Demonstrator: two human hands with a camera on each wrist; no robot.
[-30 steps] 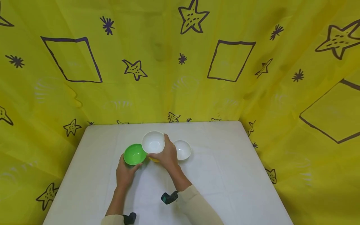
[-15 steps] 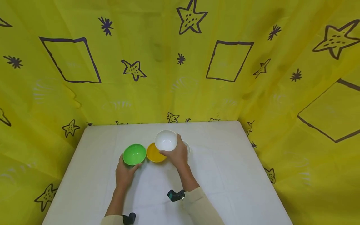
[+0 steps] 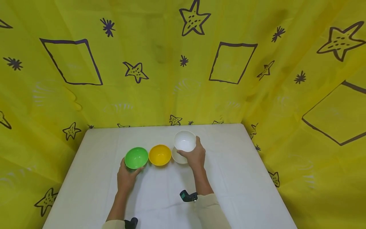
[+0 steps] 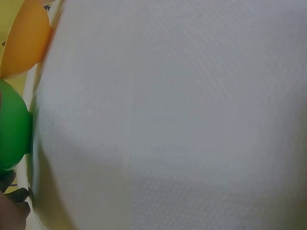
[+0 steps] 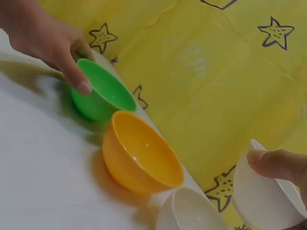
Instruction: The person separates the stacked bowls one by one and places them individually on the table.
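Observation:
My left hand (image 3: pixel 125 178) holds the green bowl (image 3: pixel 136 157) by its near side, thumb and fingers spread round it, on the table. In my right hand (image 3: pixel 195 156) is a white bowl (image 3: pixel 184 140), thumb at its rim, raised above the row in the right wrist view. Below it, a second white bowl (image 3: pixel 178 157) stands on the table, partly hidden by the raised bowl and the hand. The orange-yellow bowl (image 3: pixel 160 155) sits between the green one and that second white bowl. The left wrist view catches the green bowl (image 4: pixel 14 127) only at its edge.
A white cloth (image 3: pixel 160 203) covers the table. Yellow curtain (image 3: pixel 160 95) with drawn stars and frames encloses the back and both sides, close behind the table's far edge. Black wrist cameras (image 3: pixel 188 196) are strapped to both forearms.
My right hand has carried the white bowl rightward, from over the orange-yellow bowl to over the second white bowl. The orange-yellow bowl is uncovered. My left hand and the green bowl stay put.

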